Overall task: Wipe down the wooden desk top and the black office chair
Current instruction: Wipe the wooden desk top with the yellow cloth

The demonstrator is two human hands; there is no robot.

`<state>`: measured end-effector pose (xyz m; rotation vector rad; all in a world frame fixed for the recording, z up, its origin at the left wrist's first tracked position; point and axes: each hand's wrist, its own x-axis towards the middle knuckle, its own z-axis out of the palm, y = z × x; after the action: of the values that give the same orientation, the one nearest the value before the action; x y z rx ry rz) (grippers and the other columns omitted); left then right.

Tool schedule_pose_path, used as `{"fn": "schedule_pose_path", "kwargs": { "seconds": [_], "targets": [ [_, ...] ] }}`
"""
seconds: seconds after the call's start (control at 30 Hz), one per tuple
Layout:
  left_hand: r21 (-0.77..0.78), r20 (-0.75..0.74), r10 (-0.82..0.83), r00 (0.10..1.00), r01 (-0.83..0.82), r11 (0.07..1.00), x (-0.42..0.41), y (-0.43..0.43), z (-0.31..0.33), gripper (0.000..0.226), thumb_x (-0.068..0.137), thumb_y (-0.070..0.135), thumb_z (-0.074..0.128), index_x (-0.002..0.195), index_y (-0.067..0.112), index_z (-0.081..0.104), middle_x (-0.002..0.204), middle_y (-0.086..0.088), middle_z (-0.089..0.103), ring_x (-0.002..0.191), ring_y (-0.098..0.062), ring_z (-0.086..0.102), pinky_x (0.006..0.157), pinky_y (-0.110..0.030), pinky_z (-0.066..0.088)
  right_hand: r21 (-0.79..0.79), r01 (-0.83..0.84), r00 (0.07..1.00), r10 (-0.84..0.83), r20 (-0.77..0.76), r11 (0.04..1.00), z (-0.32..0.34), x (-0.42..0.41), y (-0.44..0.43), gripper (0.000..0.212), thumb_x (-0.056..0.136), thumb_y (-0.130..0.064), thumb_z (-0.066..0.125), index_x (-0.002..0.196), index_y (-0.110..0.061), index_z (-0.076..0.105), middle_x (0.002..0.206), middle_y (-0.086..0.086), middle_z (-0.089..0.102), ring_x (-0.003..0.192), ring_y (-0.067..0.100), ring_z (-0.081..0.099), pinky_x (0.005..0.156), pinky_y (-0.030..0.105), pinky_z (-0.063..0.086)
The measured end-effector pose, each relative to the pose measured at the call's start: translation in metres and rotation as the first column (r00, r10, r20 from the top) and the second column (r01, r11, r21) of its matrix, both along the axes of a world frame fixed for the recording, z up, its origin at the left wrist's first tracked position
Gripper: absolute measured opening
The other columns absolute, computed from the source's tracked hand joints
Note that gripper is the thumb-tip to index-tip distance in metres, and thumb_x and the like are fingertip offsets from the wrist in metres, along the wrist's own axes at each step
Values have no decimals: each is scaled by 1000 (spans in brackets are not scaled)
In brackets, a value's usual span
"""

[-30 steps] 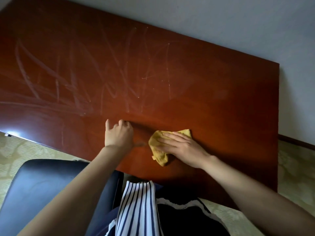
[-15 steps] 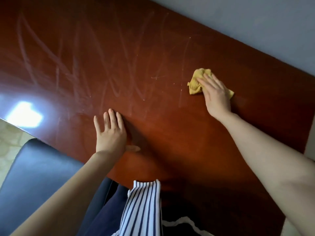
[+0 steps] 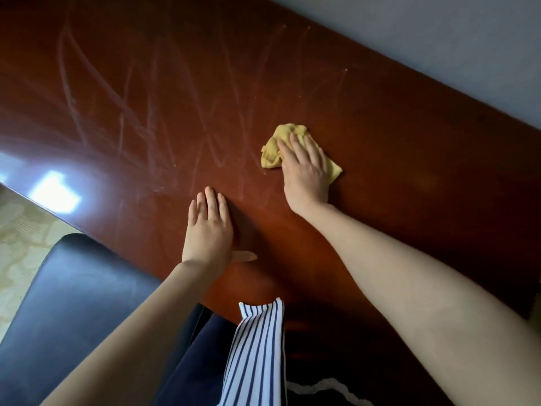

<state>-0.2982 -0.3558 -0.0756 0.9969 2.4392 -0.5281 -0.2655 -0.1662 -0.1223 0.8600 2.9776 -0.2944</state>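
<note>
Cloth lay bunched mid-worktop under right hand, fingers straight, pressing down. Left hand flat near front edge, fingers together. Cloth looked soft, light; best palmed from above.

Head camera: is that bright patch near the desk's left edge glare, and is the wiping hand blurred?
Head view: the white patch is glare off the glossy desk top and washes out the streaks near it. Head view: the right hand on the yellow cloth is only slightly soft, fingers distinct. Head view: the left hand casts a soft shadow to its right.
</note>
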Motion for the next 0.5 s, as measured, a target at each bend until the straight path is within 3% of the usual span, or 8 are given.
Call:
{"fn": "schedule_pose_path", "kwargs": {
  "seconds": [0.17,0.33,0.5],
  "targets": [
    [44,36,-88,995,86,995,-13,-13,5,119,73,78,45,148,0,-5,157,-22,-3,146,-32,4,116,-47,-2,-36,-156,987,157,19,987,0,18,-56,47,102,-28,34,149,-32,25,157,-7,21,146,19,11,116,37,7],
    [192,88,-114,990,95,977,-34,-32,10,93,89,62,44,150,6,2,159,-9,6,146,-18,10,114,-53,-5,-123,-300,954,297,-44,946,7,49,-100,47,99,-19,42,145,-27,36,155,-4,27,145,21,16,117,40,10],
    [201,120,-214,969,187,962,-39,-44,10,89,92,56,39,149,6,-8,159,-10,-3,147,-19,1,111,-57,-9,-98,-451,892,451,-21,887,14,78,-122,45,97,-22,34,141,-27,43,150,-3,37,143,22,24,115,40,18]
  ]
}}
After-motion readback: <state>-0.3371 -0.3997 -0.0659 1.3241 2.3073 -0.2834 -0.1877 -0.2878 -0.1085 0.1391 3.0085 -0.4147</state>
